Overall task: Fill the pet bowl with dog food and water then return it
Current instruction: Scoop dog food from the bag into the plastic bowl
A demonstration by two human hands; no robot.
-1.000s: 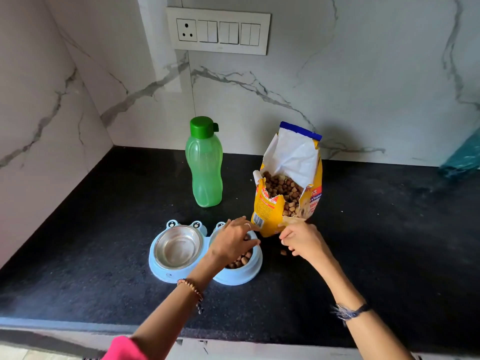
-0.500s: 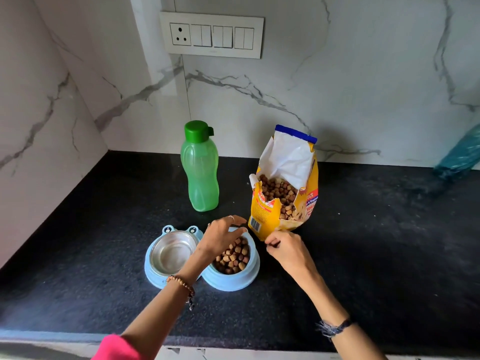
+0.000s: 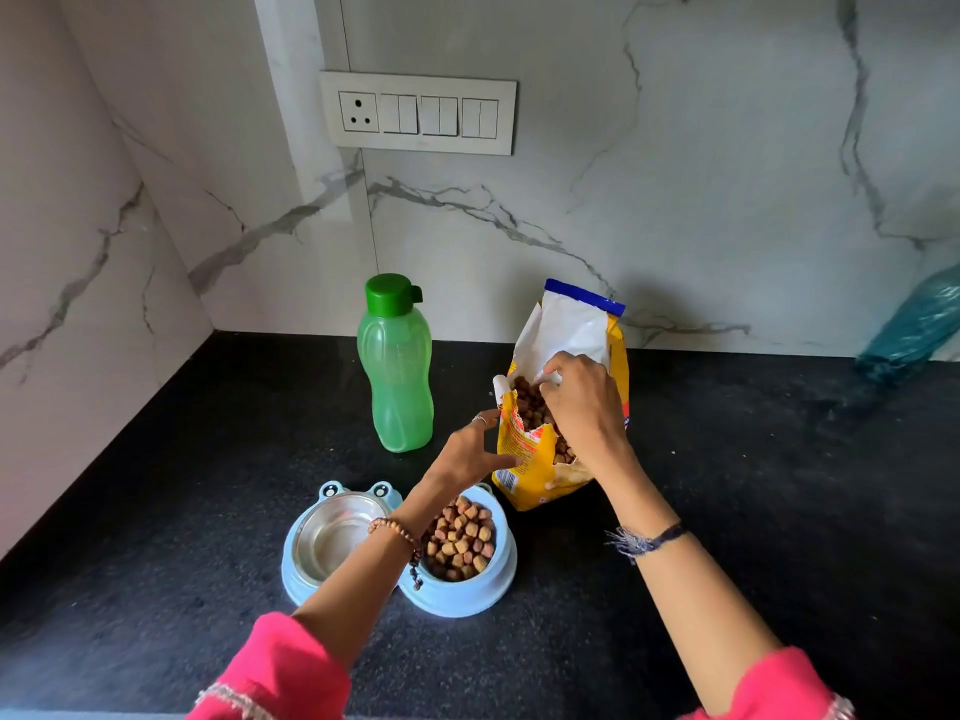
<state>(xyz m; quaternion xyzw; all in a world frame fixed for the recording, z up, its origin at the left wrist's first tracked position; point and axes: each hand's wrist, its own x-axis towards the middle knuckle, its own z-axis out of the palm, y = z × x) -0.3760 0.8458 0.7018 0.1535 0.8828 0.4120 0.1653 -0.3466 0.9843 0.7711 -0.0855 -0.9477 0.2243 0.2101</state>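
Note:
A light blue double pet bowl (image 3: 470,601) sits near the counter's front. Its left steel cup (image 3: 332,537) is empty and its right cup holds brown kibble (image 3: 463,537). Behind it stands the open yellow dog food bag (image 3: 535,478), with kibble showing in its torn mouth. My left hand (image 3: 470,452) grips the bag's front left edge between thumb and fingers. My right hand (image 3: 584,407) reaches into the bag's mouth from above, its fingertips curled together among the kibble. A green water bottle (image 3: 397,376) with a closed dark green cap stands upright to the left of the bag.
The black counter (image 3: 753,511) meets marble walls at the left and back. A switch plate (image 3: 418,114) is on the back wall. A teal plastic object (image 3: 914,324) leans at the far right.
My right hand rose from the counter in front of the bag into the bag's mouth. My left hand left the kibble cup and took the bag's front edge.

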